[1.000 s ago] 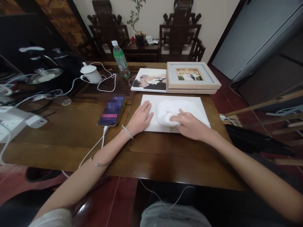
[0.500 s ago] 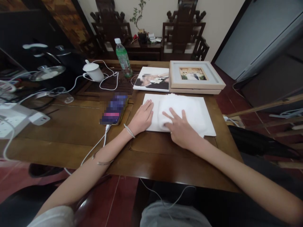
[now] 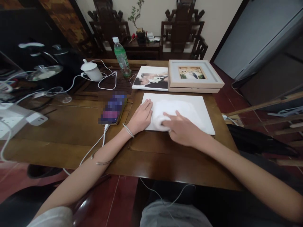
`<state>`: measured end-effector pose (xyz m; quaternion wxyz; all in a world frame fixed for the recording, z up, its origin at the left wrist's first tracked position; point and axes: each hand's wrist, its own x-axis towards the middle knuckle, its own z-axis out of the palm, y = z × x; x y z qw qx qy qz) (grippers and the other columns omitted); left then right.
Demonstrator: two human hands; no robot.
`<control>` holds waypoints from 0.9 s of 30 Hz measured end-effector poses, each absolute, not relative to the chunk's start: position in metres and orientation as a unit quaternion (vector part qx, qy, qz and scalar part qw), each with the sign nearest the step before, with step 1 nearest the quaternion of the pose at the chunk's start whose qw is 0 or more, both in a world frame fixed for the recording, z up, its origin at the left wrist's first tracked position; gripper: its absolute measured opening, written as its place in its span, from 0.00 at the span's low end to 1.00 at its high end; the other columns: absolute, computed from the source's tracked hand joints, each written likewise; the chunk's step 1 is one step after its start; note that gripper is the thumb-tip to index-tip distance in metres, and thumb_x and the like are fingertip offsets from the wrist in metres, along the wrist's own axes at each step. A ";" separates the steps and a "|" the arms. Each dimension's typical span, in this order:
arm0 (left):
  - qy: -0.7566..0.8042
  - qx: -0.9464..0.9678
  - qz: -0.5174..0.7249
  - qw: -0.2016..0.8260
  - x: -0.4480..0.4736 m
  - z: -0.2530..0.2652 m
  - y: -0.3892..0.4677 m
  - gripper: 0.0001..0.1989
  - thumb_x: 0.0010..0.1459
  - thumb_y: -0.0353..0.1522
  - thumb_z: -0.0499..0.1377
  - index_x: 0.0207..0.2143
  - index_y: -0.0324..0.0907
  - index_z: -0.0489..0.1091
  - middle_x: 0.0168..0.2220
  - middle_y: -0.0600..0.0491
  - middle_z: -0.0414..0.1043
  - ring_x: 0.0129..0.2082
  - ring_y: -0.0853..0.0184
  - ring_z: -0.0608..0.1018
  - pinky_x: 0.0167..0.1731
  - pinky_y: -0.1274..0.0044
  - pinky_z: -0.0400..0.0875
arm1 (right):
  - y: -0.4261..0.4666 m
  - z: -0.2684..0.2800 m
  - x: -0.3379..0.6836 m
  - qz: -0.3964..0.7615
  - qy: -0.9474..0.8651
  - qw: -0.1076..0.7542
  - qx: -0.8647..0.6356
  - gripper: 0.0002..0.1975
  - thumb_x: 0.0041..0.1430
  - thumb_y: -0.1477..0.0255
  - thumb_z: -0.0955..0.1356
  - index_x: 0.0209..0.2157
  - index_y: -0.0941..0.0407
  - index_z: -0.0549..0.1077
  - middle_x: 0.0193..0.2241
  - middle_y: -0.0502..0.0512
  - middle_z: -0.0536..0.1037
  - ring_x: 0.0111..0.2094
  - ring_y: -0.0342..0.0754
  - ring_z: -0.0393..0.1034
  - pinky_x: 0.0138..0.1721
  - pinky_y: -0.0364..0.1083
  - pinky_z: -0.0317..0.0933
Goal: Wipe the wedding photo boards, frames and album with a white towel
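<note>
Compared with half a second ago, the white cloth point(image 3: 181, 107) sits farther left and is more bunched at its near left corner. The right hand point(image 3: 182, 127), which lay spread on top of it, now has its fingers partly drawn in, a couple sinking into the fold. Whether they pinch the cloth or only press it, I cannot tell (that corner is blurred). The shift suggests the cloth is being worked across the white board point(image 3: 208, 121) beneath it. The left hand point(image 3: 141, 117) stays flat on the board's left edge, fingers nearly together and gripping nothing, probably steadying it.

The board lies on the desk point(image 3: 163, 157), its right side bare. Just beyond its far edge are a photo panel point(image 3: 157, 82) and a picture frame point(image 3: 211, 74), leaving little spare room there. The left hand itself blocks the board's left edge, with the cloth close beside it. Near the left wrist lies a phone point(image 3: 113, 108), its white cable point(image 3: 104, 136) running down towards the left forearm, where it could snag. The green bottle point(image 3: 122, 61) and lidded cup point(image 3: 92, 72) stand well apart from the cloth.
</note>
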<state>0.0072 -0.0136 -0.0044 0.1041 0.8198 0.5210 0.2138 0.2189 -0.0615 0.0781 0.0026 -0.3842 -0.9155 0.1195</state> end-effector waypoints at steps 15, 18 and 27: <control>0.508 0.829 0.202 0.121 0.003 -0.004 -0.012 0.27 0.65 0.30 0.45 0.65 0.31 0.54 0.69 0.37 0.50 0.70 0.54 0.52 0.66 0.58 0.52 | -0.059 0.053 0.189 0.016 -0.919 -0.009 -0.394 0.26 0.57 0.84 0.57 0.54 0.60 0.73 0.67 0.66 0.58 0.68 0.66 0.46 0.63 0.74 0.38; 0.506 0.828 0.209 0.120 0.003 -0.003 -0.013 0.26 0.67 0.31 0.44 0.65 0.34 0.54 0.69 0.39 0.51 0.70 0.55 0.53 0.67 0.58 0.51 | -0.092 0.065 0.200 0.055 -0.933 -0.016 -0.355 0.24 0.55 0.84 0.58 0.49 0.59 0.75 0.66 0.66 0.61 0.67 0.66 0.48 0.62 0.74 0.40; 0.509 0.825 0.220 0.106 0.006 -0.005 -0.013 0.25 0.65 0.29 0.43 0.63 0.31 0.57 0.68 0.37 0.53 0.69 0.54 0.54 0.66 0.58 0.52 | -0.062 0.098 0.241 0.218 -0.898 0.027 -0.380 0.14 0.48 0.83 0.58 0.29 0.54 0.70 0.25 0.52 0.73 0.33 0.51 0.69 0.39 0.49 0.63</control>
